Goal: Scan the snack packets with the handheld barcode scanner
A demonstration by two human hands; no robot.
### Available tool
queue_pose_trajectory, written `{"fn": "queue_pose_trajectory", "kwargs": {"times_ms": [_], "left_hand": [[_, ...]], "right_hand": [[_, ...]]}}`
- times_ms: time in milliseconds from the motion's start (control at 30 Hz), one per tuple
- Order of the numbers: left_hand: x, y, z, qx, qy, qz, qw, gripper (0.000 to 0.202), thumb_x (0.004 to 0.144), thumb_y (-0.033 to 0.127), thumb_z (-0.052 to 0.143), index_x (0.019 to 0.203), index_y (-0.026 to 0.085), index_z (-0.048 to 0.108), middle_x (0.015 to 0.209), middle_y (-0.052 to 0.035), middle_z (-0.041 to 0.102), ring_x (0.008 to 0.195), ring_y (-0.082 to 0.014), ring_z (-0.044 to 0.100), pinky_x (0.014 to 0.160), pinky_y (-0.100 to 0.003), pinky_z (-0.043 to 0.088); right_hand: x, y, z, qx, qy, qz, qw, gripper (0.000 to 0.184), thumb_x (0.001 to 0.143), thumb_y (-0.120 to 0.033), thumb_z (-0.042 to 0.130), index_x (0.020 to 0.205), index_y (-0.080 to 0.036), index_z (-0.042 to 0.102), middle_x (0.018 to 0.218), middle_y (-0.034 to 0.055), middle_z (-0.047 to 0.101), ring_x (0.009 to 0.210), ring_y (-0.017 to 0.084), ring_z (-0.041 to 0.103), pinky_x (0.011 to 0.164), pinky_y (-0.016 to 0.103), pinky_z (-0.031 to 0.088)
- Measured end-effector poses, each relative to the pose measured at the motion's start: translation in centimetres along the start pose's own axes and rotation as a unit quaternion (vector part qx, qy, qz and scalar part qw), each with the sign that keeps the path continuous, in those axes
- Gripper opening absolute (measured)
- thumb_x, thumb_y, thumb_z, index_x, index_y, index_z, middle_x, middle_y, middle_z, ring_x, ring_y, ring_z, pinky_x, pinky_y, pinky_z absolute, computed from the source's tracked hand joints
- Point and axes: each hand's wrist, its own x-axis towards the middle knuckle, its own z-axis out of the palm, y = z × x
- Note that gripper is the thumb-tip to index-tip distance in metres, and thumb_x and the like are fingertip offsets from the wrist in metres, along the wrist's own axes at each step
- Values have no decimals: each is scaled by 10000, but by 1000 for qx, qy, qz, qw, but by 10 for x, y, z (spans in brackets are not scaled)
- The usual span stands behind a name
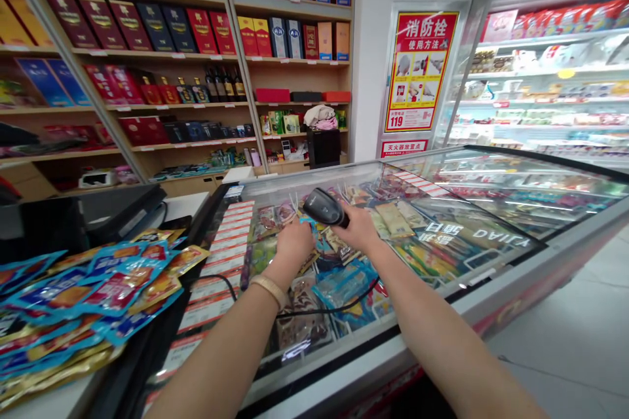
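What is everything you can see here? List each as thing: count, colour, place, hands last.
Chest freezer: one, grey, glass-topped, centre to right
Frozen packets: many, mixed colours, under the glass
Label strips: several, white and orange-red, freezer's left side
Scanner: one, black, above the freezer
Cable: count unclear, black, above the glass
Foil packets: many, blue and gold, piled at left
Boxes: many, mostly red, blue, orange, back shelves
Bottles: several, dark, back shelves
Poster: one, red and yellow, wall
Bracelet: one, gold-toned, left wrist
Left hand: one, fingers curled, above the glass; grip unclear
Right hand: one, gripping the scanner
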Motion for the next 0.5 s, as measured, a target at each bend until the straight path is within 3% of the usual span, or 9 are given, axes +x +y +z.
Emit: {"fn": "queue_pose_trajectory", "kwargs": {"times_ms": [167,367,433,500], "left_hand": [[-24,-36,-17,-36,7,0,999,338,847,252,420,1044,178,684,1029,-167,675,934,-266,654,814,-365,482],[-46,-95,-34,-130,32,-57,989,419,827,279,351,1038,189,702,847,-54,730,775,-201,664,685,-269,489],[-52,-107,-33,-203,44,-66,976,448,805,316,357,1038,164,708,834,-47,733,744,-202,661,653,-273,496],[-56,-113,-32,-316,52,-69,945,457,774,375,405,1025,155,718,814,-39,733,727,-207,653,632,-283,504]], "right_hand": [[0,0,2,-5,-12,-3,1000,213,726,-304,635,918,-213,652,874,71,726,836,244,669,714,286,459],[-3,-5,3,7,-27,-25,999,175,727,-283,630,889,-224,654,863,59,726,827,230,667,692,269,453],[-4,-8,3,17,-34,-40,998,182,724,-281,634,895,-224,657,852,54,725,811,225,668,688,267,451],[-5,-11,3,37,-48,-66,996,217,719,-275,638,928,-223,663,863,48,726,811,218,669,698,264,453]]}}
